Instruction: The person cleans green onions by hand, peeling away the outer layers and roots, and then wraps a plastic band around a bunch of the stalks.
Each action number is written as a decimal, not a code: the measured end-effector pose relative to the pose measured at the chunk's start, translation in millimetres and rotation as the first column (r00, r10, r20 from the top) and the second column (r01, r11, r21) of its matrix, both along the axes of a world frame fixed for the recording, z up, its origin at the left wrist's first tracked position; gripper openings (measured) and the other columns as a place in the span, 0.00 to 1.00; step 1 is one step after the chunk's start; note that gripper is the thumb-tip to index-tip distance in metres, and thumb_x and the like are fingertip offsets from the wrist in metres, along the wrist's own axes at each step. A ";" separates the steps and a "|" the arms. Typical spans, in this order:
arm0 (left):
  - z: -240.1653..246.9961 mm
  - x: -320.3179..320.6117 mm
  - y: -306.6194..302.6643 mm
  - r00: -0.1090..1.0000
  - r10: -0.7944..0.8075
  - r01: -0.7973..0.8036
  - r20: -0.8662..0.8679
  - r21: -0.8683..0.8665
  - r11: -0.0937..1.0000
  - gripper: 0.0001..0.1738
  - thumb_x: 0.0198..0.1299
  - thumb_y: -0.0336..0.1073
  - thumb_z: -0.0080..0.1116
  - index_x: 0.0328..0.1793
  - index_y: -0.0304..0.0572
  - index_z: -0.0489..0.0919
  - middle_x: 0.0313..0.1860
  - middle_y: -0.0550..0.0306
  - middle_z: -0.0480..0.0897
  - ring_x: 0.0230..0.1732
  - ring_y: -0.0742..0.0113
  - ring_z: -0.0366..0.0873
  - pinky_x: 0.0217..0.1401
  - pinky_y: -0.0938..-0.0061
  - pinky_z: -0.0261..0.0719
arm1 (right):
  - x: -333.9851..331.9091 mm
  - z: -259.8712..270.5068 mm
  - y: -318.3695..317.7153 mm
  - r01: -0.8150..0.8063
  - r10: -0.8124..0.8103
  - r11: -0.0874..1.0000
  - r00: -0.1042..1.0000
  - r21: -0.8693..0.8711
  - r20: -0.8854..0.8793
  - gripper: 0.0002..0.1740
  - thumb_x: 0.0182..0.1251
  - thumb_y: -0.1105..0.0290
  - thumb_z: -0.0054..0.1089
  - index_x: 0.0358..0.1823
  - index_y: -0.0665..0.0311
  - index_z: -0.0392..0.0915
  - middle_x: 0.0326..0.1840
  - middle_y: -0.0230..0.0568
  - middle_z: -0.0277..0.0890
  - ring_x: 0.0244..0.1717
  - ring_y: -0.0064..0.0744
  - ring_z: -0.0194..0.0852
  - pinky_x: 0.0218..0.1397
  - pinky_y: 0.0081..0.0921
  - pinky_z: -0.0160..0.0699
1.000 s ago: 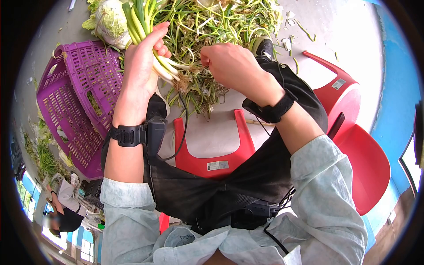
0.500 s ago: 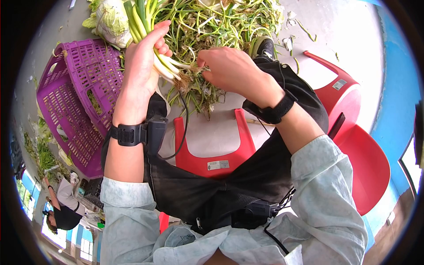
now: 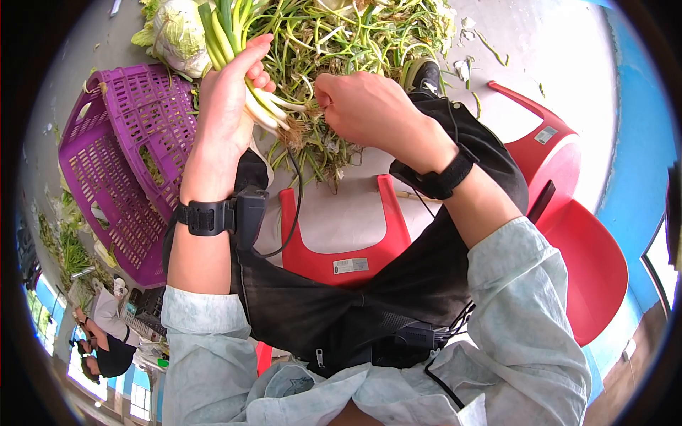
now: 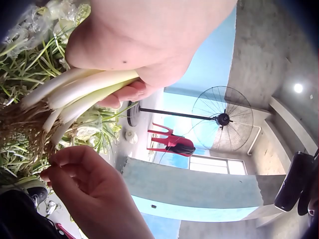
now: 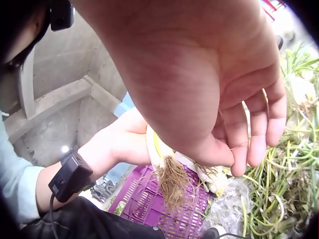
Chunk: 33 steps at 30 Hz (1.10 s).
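Observation:
My left hand [image 3: 229, 99] grips a bunch of spring onions [image 3: 264, 108], fingers curled round the stalks; their white ends and brown roots [image 3: 293, 133] point down and right. Beside the roots, my right hand [image 3: 366, 110] has its fingers curled. In the left wrist view, the right hand's [image 4: 89, 191] thumb and forefinger meet at the edge of the roots [image 4: 30, 124]. The right wrist view has this thumb and forefinger pinching at a thin strand, the other fingers [image 5: 259, 127] loosely bent, with the hanging root tuft [image 5: 173, 184] to their left.
A large pile of spring onions [image 3: 341, 42] covers the floor ahead. A cabbage [image 3: 181, 39] lies behind the purple basket [image 3: 135, 163] at left. Red stools [image 3: 355, 264] stand between the legs and at right [image 3: 586, 277]. Another person [image 3: 110, 341] is at lower left.
My right hand has shifted slightly left toward the roots, and its fingers have drawn together since half a second ago. My left hand keeps its grip on the bunch, nearly still.

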<state>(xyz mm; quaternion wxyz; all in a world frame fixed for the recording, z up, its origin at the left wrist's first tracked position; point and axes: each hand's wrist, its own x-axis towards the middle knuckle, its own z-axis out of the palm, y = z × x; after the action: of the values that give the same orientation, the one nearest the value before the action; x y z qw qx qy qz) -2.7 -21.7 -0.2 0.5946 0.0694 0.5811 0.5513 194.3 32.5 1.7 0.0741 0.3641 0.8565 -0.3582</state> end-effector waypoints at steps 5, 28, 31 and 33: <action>1.3 1.6 1.0 1.000 -0.006 0.006 -0.008 -0.016 1.000 0.22 0.72 0.35 0.63 0.68 0.33 0.79 0.26 0.75 0.63 0.28 0.83 0.62 0.39 0.79 0.67 | 2.6 -4.0 -0.4 -0.021 0.021 1.000 1.000 0.008 0.006 0.09 0.67 0.70 0.52 0.41 0.60 0.82 0.31 0.52 0.84 0.38 0.57 0.86 0.44 0.52 0.82; -1.8 2.6 0.0 0.999 0.003 -0.003 0.040 0.006 1.000 0.21 0.71 0.35 0.66 0.66 0.34 0.80 0.26 0.74 0.64 0.27 0.82 0.63 0.38 0.80 0.67 | 16.3 -21.9 -2.9 -0.011 0.010 1.000 0.999 0.020 0.033 0.14 0.64 0.71 0.55 0.49 0.56 0.83 0.33 0.50 0.86 0.41 0.54 0.87 0.46 0.50 0.82; -2.1 3.9 -1.7 0.998 0.019 -0.021 0.065 0.027 0.999 0.19 0.69 0.34 0.67 0.63 0.34 0.82 0.26 0.74 0.66 0.28 0.81 0.64 0.38 0.80 0.68 | 22.4 -37.7 -7.7 -0.043 0.046 0.999 0.991 -0.025 0.124 0.14 0.62 0.70 0.57 0.49 0.57 0.84 0.33 0.50 0.85 0.41 0.55 0.87 0.46 0.50 0.83; 1.5 1.5 -3.2 0.999 0.022 -0.023 0.050 0.022 0.999 0.18 0.69 0.34 0.67 0.61 0.35 0.83 0.26 0.73 0.67 0.28 0.81 0.65 0.38 0.80 0.69 | 27.5 -50.8 -13.7 -0.074 0.083 0.996 0.978 -0.051 0.192 0.13 0.62 0.70 0.58 0.48 0.56 0.84 0.37 0.48 0.86 0.45 0.53 0.86 0.48 0.49 0.82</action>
<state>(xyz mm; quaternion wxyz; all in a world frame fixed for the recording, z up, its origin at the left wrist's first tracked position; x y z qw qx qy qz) -1.2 -24.9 1.3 0.6018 0.0561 0.5607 0.5660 221.8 18.8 -49.1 0.1792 0.3615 0.8508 -0.3366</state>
